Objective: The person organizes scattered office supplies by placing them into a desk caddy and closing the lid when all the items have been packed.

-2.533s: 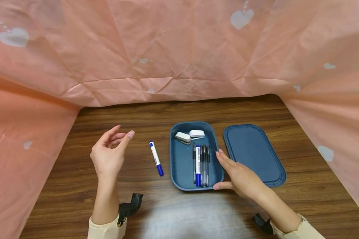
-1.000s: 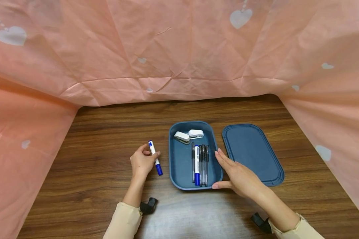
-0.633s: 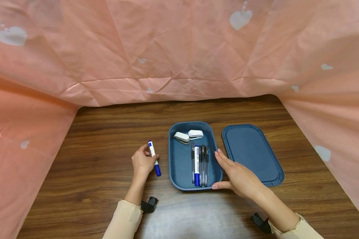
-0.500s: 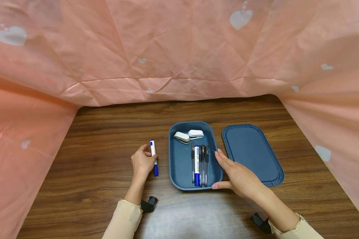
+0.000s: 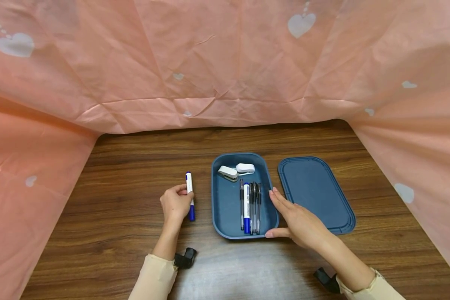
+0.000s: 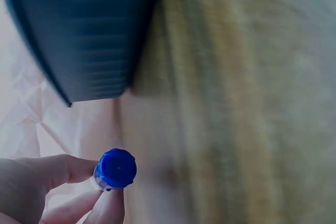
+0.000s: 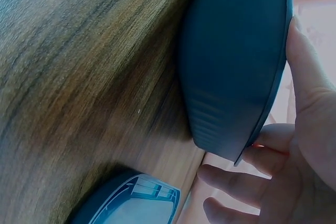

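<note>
Between thumb and fingers, my left hand (image 5: 175,204) pinches a white whiteboard marker (image 5: 189,182) with blue ends, left of the blue box. Its blue end cap (image 6: 116,169) faces the camera in the left wrist view. My right hand (image 5: 301,225) rests with extended fingers and thumb against the right rim and near corner of the open blue box (image 5: 225,208). Inside the box lie a second blue-and-white marker (image 5: 246,202), several black-gripped pens (image 5: 255,208) and two small white staplers (image 5: 228,172). From the right wrist view, the box's outer wall (image 7: 231,66) is seen beside the fingers.
A flat blue lid (image 5: 316,191) lies on the wooden table (image 5: 135,154) to the right of the box, partly behind my right hand. Pink cloth (image 5: 225,62) with white hearts hangs around the back and sides.
My left hand came from a raised spot at the left down to the marker and took hold of it. The marker has turned straighter and shifted slightly left. My right hand has stayed at the box.
</note>
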Action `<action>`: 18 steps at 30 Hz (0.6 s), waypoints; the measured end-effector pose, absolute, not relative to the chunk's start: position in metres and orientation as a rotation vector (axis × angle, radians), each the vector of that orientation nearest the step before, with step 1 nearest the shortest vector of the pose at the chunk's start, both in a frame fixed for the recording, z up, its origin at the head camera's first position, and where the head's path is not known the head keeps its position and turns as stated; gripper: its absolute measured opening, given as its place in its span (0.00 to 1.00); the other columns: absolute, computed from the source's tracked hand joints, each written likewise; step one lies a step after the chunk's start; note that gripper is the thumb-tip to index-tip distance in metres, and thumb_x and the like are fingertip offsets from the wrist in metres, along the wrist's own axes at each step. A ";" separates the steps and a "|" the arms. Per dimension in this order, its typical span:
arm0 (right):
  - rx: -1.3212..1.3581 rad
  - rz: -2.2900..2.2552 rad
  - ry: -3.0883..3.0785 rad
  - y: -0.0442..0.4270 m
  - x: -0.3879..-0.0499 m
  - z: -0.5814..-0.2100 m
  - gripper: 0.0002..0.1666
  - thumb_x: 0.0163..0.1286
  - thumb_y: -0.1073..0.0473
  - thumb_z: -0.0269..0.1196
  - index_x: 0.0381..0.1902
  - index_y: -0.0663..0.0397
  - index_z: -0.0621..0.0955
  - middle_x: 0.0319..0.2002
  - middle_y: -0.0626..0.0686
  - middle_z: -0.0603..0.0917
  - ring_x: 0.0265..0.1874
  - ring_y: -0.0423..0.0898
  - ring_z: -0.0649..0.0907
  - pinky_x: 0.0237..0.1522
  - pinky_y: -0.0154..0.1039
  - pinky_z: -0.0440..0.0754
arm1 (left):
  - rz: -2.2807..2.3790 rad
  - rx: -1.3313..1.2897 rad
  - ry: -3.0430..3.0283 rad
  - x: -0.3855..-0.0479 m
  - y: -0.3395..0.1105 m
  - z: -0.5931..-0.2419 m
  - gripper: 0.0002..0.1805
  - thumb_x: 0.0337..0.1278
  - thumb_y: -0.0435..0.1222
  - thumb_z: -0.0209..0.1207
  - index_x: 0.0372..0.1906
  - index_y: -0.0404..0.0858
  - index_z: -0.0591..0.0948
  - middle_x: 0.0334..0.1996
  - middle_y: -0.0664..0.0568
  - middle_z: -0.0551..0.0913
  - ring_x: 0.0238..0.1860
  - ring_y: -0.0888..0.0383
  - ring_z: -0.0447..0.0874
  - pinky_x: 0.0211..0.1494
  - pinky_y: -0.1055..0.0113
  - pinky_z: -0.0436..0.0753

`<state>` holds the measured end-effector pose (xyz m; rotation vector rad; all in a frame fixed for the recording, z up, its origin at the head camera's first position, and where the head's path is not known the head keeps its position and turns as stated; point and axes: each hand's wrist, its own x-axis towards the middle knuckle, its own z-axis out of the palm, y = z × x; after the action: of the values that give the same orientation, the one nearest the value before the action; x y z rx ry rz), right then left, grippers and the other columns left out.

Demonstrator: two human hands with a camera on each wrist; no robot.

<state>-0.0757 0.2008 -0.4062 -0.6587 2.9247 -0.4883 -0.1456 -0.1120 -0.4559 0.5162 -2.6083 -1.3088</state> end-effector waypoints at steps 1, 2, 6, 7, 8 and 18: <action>-0.657 -0.488 2.925 0.201 -0.076 -0.406 0.56 0.56 0.37 0.67 0.73 0.62 0.60 0.74 0.63 0.58 0.62 0.62 0.75 0.58 0.61 0.75 | -1.302 0.514 -2.594 -0.145 -0.112 -0.453 0.16 0.45 0.32 0.65 0.43 0.34 0.87 0.31 0.44 0.89 0.35 0.50 0.87 0.38 0.61 0.81; -0.656 -0.489 2.923 0.201 -0.076 -0.406 0.56 0.56 0.37 0.67 0.73 0.62 0.60 0.74 0.63 0.58 0.62 0.62 0.75 0.57 0.61 0.75 | -1.298 0.512 -2.581 -0.145 -0.111 -0.450 0.15 0.46 0.32 0.65 0.43 0.35 0.87 0.31 0.44 0.89 0.34 0.51 0.87 0.38 0.61 0.81; -0.655 -0.493 2.924 0.201 -0.076 -0.406 0.56 0.56 0.37 0.67 0.73 0.62 0.60 0.74 0.63 0.58 0.62 0.62 0.75 0.57 0.61 0.75 | -1.317 0.492 -2.539 -0.143 -0.109 -0.433 0.15 0.47 0.34 0.66 0.44 0.38 0.88 0.32 0.46 0.90 0.34 0.53 0.89 0.39 0.63 0.82; -0.656 -0.493 2.924 0.201 -0.076 -0.406 0.56 0.56 0.37 0.67 0.73 0.62 0.60 0.74 0.63 0.58 0.62 0.62 0.75 0.57 0.62 0.75 | -1.331 0.490 -2.530 -0.142 -0.108 -0.428 0.15 0.47 0.35 0.66 0.44 0.39 0.88 0.33 0.47 0.90 0.34 0.53 0.89 0.39 0.64 0.82; -0.655 -0.493 2.924 0.201 -0.076 -0.406 0.56 0.56 0.37 0.67 0.73 0.61 0.60 0.74 0.63 0.58 0.62 0.62 0.75 0.57 0.62 0.75 | -1.353 0.489 -2.519 -0.141 -0.107 -0.424 0.15 0.47 0.35 0.67 0.44 0.39 0.88 0.33 0.47 0.90 0.34 0.54 0.89 0.38 0.65 0.82; -0.654 -0.494 2.926 0.201 -0.076 -0.407 0.56 0.56 0.37 0.67 0.73 0.61 0.59 0.74 0.63 0.58 0.63 0.62 0.75 0.57 0.62 0.75 | -1.525 0.411 -2.421 -0.130 -0.091 -0.385 0.17 0.47 0.38 0.70 0.46 0.42 0.88 0.36 0.49 0.90 0.36 0.56 0.89 0.32 0.78 0.79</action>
<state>-0.0757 0.2012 -0.4066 -0.6545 2.9256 -0.4943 -0.1298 -0.0906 -0.3855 0.4113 -2.4213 -1.5250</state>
